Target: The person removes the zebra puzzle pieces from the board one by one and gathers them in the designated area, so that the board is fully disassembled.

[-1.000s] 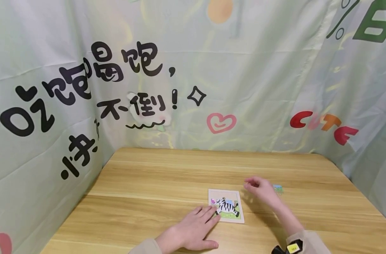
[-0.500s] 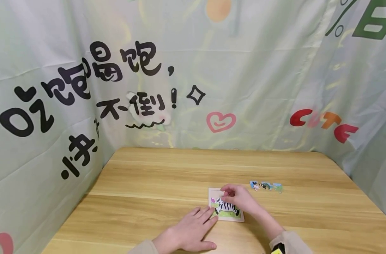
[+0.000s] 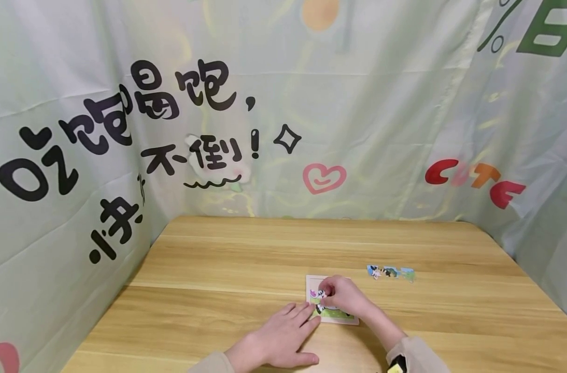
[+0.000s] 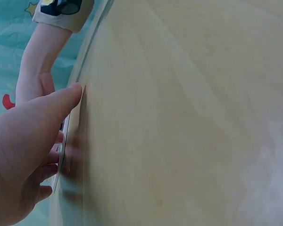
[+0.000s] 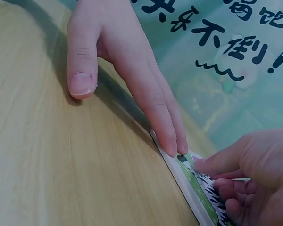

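Note:
A small jigsaw puzzle with a running zebra [image 3: 331, 314] lies in a pale, light-edged tray [image 3: 315, 280] on the wooden table. My left hand [image 3: 287, 334] rests flat with its fingertips on the puzzle's left edge, thumb spread out on the table side. Over the upper part of the puzzle, my right hand [image 3: 346, 296] has thumb and fingers curled in a pinch at a puzzle piece, which the fingers mostly hide. From the right wrist view, the right thumb [image 5: 217, 160] is down against the zebra picture [image 5: 203, 188], close to the left fingertips.
Several loose puzzle pieces [image 3: 390, 272] lie in a row to the right of and behind the tray. The wooden table [image 3: 227, 259] ends at a printed curtain [image 3: 381, 129] at the back and sides.
My right hand has moved left from beside the loose pieces onto the puzzle, then slightly lower over it. The row of loose pieces came into sight. My left hand has barely moved.

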Tool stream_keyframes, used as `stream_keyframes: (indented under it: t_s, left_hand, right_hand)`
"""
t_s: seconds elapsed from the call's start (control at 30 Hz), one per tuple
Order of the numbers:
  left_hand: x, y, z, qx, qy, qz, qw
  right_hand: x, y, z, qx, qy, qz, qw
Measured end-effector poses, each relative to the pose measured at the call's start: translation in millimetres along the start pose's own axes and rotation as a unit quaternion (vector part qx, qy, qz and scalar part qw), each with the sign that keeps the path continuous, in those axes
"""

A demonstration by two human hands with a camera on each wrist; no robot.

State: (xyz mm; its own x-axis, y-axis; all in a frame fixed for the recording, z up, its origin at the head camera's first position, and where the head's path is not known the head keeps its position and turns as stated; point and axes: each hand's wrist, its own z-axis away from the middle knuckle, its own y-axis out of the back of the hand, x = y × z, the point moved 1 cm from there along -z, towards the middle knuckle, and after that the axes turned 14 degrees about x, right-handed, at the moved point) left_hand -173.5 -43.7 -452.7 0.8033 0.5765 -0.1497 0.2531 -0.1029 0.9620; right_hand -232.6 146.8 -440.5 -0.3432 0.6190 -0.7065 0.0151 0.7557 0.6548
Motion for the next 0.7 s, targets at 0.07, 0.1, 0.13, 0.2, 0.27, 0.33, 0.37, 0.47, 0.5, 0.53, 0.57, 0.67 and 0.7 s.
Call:
stream_keyframes:
  t_s: [0.07, 0.1, 0.13, 0.2, 0.27, 0.33, 0.37, 0.47, 0.5, 0.53, 0.57, 0.67, 0.7]
  left_hand:
    - [0.3, 0.0, -0.1, -0.001, 0.001, 0.000, 1.0000]
    - [0.4, -0.2, 0.0, 0.000, 0.001, 0.000, 1.0000]
    - [0.6, -0.2, 0.1, -0.001, 0.001, 0.000, 1.0000]
    - [0.9, 0.0, -0.1, -0.002, 0.001, 0.001, 1.0000]
    - [0.9, 0.1, -0.3, -0.001, 0.001, 0.003, 1.0000]
    - [1.3, 0.2, -0.9, -0.002, 0.001, 0.004, 1.0000]
    - [1.3, 0.1, -0.9, -0.001, 0.001, 0.005, 1.0000]
    - [1.6, -0.9, -1.0, 0.000, 0.000, 0.005, 1.0000]
    - [1.6, -1.0, -0.9, 0.001, 0.000, 0.005, 1.0000]
    - [1.6, -1.2, -0.8, 0.001, 0.001, 0.006, 1.0000]
    - [1.6, -1.3, -0.8, 0.001, 0.001, 0.006, 1.0000]
    - [1.7, -1.0, -1.3, 0.002, 0.001, 0.006, 1.0000]
    - [1.8, -0.8, -1.4, 0.002, 0.002, 0.006, 1.0000]
  right_hand:
    - [-0.1, -1.2, -1.0, -0.003, 0.005, 0.015, 0.9999]
    - [-0.2, -1.8, -1.4, -0.004, 0.008, 0.021, 0.9997]
    - [0.1, -2.5, -1.7, -0.004, 0.011, 0.029, 0.9995]
    - [0.7, -3.8, -2.5, -0.004, 0.012, 0.038, 0.9992]
    - [1.3, -4.6, -2.9, -0.002, 0.011, 0.045, 0.9989]
    - [1.4, -4.8, -3.1, -0.002, 0.008, 0.047, 0.9989]
    - [1.3, -4.9, -3.3, -0.002, 0.005, 0.046, 0.9989]
    - [1.1, -5.3, -3.6, -0.002, 0.003, 0.041, 0.9992]
    - [1.1, -5.5, -3.7, -0.002, 0.000, 0.037, 0.9993]
    - [0.8, -5.4, -3.8, -0.002, -0.002, 0.032, 0.9995]
    - [0.9, -5.5, -3.9, -0.001, -0.002, 0.030, 0.9996]
    - [1.3, -4.9, -3.9, 0.000, -0.006, 0.015, 0.9999]
    - [1.7, -4.8, -4.0, 0.001, -0.009, 0.009, 0.9999]
